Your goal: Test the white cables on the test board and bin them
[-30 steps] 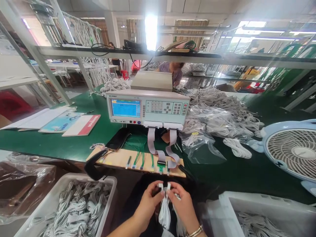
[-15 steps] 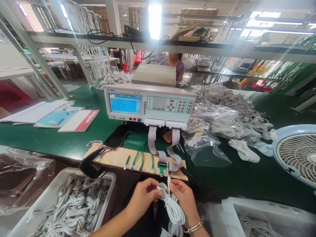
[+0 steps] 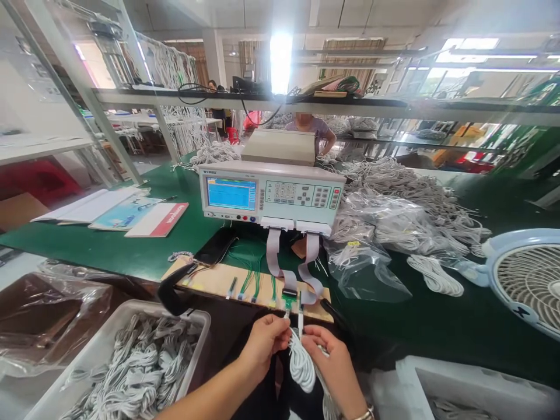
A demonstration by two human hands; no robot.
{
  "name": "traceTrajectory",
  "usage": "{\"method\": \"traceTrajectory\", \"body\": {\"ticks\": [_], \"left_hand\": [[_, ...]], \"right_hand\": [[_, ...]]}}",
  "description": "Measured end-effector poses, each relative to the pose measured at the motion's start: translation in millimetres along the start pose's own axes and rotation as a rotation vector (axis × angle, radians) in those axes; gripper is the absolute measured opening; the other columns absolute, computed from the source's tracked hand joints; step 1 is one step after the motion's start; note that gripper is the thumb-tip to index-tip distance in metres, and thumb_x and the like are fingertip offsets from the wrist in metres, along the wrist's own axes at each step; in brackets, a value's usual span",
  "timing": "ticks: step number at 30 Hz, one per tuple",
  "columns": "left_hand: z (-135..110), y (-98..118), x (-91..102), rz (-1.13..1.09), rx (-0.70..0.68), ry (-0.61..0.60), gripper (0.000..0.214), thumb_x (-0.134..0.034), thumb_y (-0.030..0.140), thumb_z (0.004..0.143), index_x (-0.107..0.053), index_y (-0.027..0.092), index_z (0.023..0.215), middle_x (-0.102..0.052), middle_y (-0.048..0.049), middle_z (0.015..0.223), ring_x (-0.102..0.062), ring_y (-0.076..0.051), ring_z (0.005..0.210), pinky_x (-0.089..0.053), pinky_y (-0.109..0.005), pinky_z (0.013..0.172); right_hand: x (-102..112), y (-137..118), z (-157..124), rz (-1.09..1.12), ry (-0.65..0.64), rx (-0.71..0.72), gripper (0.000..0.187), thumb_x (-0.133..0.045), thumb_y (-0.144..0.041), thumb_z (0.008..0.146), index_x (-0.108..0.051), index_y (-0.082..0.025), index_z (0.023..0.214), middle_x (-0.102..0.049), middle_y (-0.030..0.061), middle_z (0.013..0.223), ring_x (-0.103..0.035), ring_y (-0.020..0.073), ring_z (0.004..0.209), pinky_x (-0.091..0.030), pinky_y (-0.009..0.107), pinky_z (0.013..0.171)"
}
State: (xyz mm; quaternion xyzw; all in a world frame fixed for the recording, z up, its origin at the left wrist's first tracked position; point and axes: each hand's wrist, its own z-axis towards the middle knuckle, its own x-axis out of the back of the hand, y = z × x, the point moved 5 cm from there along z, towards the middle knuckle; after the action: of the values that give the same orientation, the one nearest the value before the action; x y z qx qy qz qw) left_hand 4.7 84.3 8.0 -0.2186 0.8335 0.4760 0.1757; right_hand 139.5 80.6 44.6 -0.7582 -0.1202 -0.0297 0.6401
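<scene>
**Coiled cable held up to the test board**

Widest first: the green table [image 3: 109, 251] runs right across the view, and square in the middle sits the tester [image 3: 271, 195] with its blue screen lit. To its right, a great heap of white cables [image 3: 406, 198], some of it in clear plastic bags [image 3: 367, 268]. A fan [image 3: 525, 280] sits at the far right edge.

Down at the near edge, two bins. The left bin [image 3: 196, 324] is well filled with bundled white cables; the right bin [image 3: 459, 385] shows only a few at its bottom corner, the rest is out of view.

Between them, the wooden board [image 3: 219, 283], with green wires and two grey ribbon leads running up to the tester.

Now the hands. The left hand [image 3: 262, 341] is closed in a pinch on one plug end of the cable [image 3: 301, 364], right below the board's edge. The right hand [image 3: 335, 361] is curled loosely round the white coil, with the other plug end standing upright above its fingers.

That cable looks light, soft and floppy, so the loops would sag and slide if gripped loosely. The stiff plug ends look like the sure place to hold.
</scene>
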Motion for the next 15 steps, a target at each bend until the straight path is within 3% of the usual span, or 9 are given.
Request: {"method": "traceTrajectory", "body": {"ticks": [3, 7, 11, 15], "left_hand": [[0, -9, 0.2, -0.111, -0.025, 0.044, 0.026, -0.066, 0.031, 0.06, -0.05, 0.012, 0.058, -0.054, 0.0003, 0.054, -0.042, -0.003, 0.043, -0.035, -0.014, 0.045], [2, -12, 1.6, -0.16, -0.025, 0.03, 0.023, -0.068, 0.029, 0.058, -0.053, 0.011, 0.06, -0.053, 0.0003, 0.055, -0.042, -0.003, 0.046, -0.035, -0.015, 0.048], [3, -2, -1.3, -0.059, 0.012, -0.058, 0.028, -0.067, 0.036, 0.058, -0.059, 0.01, 0.066, -0.046, 0.0031, 0.052, -0.036, -0.003, 0.044, -0.028, -0.016, 0.045], [5, 8, -5.9, 0.109, 0.031, -0.094, 0.042, -0.056, 0.051, 0.063, -0.063, 0.011, 0.07, -0.034, 0.0061, 0.046, -0.027, -0.003, 0.039, -0.02, -0.018, 0.041]], "right_hand": [[-2, 9, 1, 0.102, 0.004, -0.032, 0.025, -0.058, -0.034, 0.069, -0.059, -0.014, 0.085, -0.066, 0.0055, 0.074, -0.059, 0.0194, 0.072, -0.045, 0.028, 0.066], [-8, 18, 3, 0.325, 0.004, -0.131, 0.022, -0.056, -0.034, 0.071, -0.058, -0.016, 0.084, -0.06, -0.0008, 0.063, -0.054, 0.0126, 0.056, -0.043, 0.023, 0.055], [-10, 15, 8, 0.392, 0.005, -0.204, 0.02, -0.057, -0.037, 0.069, -0.06, -0.018, 0.074, -0.055, -0.0034, 0.058, -0.048, 0.0095, 0.049, -0.039, 0.02, 0.048], [-9, 13, 19, 0.327, -0.016, -0.213, 0.029, -0.061, -0.046, 0.06, -0.057, -0.018, 0.054, -0.05, -0.0029, 0.048, -0.044, 0.0109, 0.044, -0.037, 0.022, 0.044]]}}
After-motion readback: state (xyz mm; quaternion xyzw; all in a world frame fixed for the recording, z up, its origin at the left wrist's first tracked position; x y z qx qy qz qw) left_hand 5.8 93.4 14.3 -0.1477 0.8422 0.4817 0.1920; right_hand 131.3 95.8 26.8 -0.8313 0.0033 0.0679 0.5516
